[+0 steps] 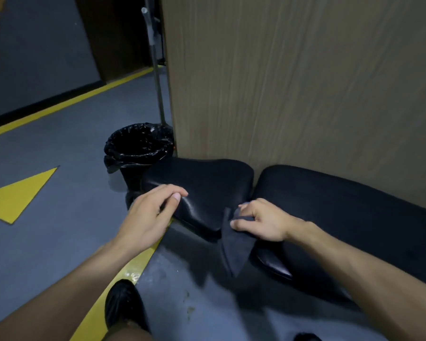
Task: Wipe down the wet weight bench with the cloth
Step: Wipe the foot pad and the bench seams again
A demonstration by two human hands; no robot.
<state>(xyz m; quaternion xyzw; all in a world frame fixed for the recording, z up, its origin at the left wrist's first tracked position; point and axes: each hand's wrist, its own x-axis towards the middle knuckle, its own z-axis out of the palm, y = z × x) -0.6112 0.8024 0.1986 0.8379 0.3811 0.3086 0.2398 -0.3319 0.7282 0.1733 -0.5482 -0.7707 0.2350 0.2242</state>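
Observation:
The black padded weight bench lies along a wooden wall, with a small seat pad [207, 183] on the left and a longer back pad [342, 205] on the right. My right hand [261, 222] pinches a dark cloth [234, 247] at the gap between the two pads; the cloth hangs down over the front edge. My left hand [150, 212] hovers by the seat pad's left end with loosely curled fingers, holding nothing.
A bin with a black liner [138, 146] stands just behind the seat pad, with a metal pole [158, 77] beside it. The wooden panel [293, 94] backs the bench. The grey floor has yellow lines [17, 193]. My shoe [123, 303] is below.

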